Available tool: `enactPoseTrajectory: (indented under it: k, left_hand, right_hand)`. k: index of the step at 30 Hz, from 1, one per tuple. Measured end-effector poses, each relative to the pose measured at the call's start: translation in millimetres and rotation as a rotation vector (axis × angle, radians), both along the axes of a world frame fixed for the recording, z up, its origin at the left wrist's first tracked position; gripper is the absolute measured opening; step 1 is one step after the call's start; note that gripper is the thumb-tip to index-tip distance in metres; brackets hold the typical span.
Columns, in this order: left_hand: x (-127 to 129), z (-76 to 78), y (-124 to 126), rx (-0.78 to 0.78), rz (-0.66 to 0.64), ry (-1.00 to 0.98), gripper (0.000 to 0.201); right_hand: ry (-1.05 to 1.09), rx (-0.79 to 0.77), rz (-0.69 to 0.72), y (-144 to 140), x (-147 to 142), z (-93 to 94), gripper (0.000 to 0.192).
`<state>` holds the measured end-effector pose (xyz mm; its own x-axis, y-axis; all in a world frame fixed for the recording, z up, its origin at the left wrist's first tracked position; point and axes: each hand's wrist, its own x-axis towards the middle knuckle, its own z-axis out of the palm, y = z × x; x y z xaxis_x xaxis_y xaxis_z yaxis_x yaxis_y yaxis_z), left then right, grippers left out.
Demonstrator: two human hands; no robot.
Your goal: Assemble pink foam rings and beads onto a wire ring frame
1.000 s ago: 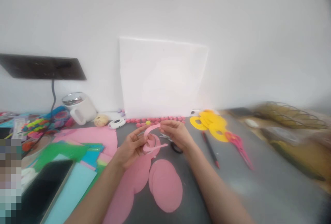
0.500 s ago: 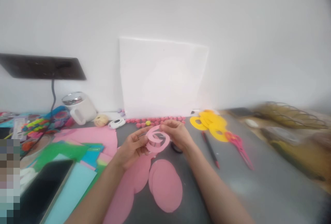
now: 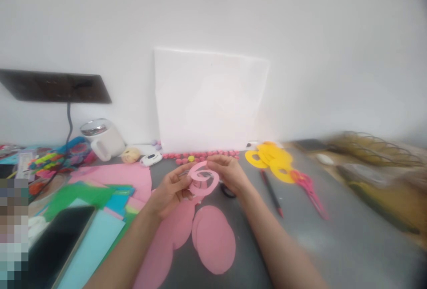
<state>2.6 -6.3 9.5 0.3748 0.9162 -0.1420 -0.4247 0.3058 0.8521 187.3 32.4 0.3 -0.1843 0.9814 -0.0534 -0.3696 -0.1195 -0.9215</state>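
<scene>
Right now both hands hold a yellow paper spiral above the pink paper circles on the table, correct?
Not quite: the paper spiral is pink, not yellow, as the head view shows. The left hand and right hand do hold it above the pink paper circles.

A: What stands behind the work surface?

B: A plain white wall (image 3: 300, 35), evenly lit, no hard shadows. A white square board (image 3: 210, 99) leans against it at the middle of the table's far edge.

A: And to the left?

B: A dark flat panel (image 3: 53, 86) is fixed to the wall above the far left corner, with a dark cable (image 3: 69, 122) hanging down from it.

A: The table itself?

B: A grey table (image 3: 333, 244), its surface dull and slightly glossy, running off to the right, where the picture blurs near the far right corner.
</scene>
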Motion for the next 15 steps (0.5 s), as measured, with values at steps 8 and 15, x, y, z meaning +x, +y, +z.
enactPoseTrajectory:
  k: [8, 15]
  left_hand:
    - [2.2, 2.9, -1.8, 0.020, -0.012, 0.005, 0.044]
    - [-1.1, -0.4, -0.1, 0.036, -0.025, 0.021, 0.044]
  right_hand:
    - [0.004, 0.014, -0.021, 0.4, -1.0, -2.2, 0.027]
    - [-0.028, 0.010, -0.010, -0.7, -1.5, 2.1, 0.027]
